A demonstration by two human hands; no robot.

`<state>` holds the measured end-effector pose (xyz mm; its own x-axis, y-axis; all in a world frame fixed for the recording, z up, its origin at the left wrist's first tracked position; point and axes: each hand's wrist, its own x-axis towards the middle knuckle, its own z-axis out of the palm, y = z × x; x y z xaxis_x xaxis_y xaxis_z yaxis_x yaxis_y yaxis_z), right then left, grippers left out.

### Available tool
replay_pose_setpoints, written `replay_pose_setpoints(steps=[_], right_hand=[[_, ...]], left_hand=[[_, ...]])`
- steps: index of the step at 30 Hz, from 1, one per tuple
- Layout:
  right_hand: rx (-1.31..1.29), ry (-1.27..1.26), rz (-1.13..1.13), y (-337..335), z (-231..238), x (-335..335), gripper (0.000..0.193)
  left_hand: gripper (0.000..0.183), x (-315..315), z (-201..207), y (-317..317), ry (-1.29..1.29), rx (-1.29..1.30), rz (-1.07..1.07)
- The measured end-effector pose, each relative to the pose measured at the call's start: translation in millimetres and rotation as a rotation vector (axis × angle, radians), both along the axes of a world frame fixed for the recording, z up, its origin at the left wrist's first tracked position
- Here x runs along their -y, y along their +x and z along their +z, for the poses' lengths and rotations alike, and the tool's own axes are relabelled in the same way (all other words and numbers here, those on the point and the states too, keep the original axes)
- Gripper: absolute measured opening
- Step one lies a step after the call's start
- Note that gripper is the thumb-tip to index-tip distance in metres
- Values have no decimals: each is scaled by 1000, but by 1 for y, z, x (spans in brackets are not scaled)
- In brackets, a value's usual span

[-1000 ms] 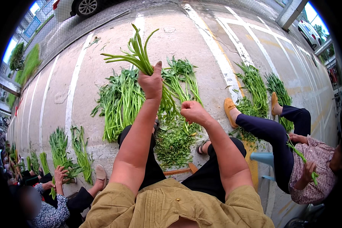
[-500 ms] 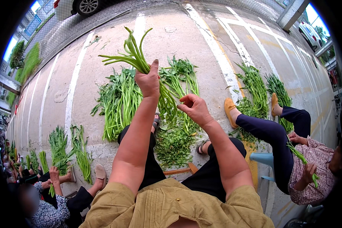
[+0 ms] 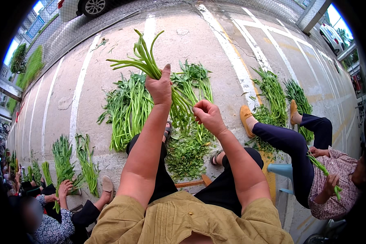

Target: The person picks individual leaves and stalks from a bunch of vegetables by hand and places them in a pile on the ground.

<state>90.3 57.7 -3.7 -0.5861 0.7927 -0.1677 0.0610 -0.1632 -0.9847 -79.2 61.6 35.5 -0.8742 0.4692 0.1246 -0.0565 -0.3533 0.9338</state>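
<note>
A bunch of water spinach [image 3: 145, 59] is wrapped in my left hand [image 3: 160, 88], with the bare stem ends fanning up past the thumb. Its leafy part hangs down on the other side of the fist. My right hand [image 3: 210, 118] pinches at the edge of that hanging part, thumb against forefinger, on what looks like a thin stem or leaf. Beyond my hands, a large pile of water spinach [image 3: 128, 110] lies on the ground, with a smaller bundle [image 3: 197, 81] to its right. Plucked leaves [image 3: 186, 156] form a heap between my feet.
To the right sits a person [image 3: 333, 179] holding green stems, beside a blue stool [image 3: 281, 170] and bundles of greens [image 3: 273, 95]. Another person [image 3: 53, 219] at the lower left handles greens. A wire fence [image 3: 122, 12] and a parked car [image 3: 83, 7] are at the far side.
My right hand has shifted slightly, its fingertips now pinched together against the hanging greens. My left hand and its bunch barely moved. The person at lower left has moved their hands.
</note>
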Motion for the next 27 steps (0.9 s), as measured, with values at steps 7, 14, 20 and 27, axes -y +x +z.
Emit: replay_pose_setpoints(steps=[7,14,20,27], right_hand=[[-23,-200,64,2,8,-7,7],[185,-203,216,1,5,-8,7],[635,401,519,11,-3,3,10],[571,370,282,12,8,-5,20]], left_hand=[[27,-1,-4,1,-29,-25,-23],[28,-1,-10,12,-34,-116,-64],[25,-3,-6,0,35,-23,-16],[25,-2,-5,-4,9,-23,0]])
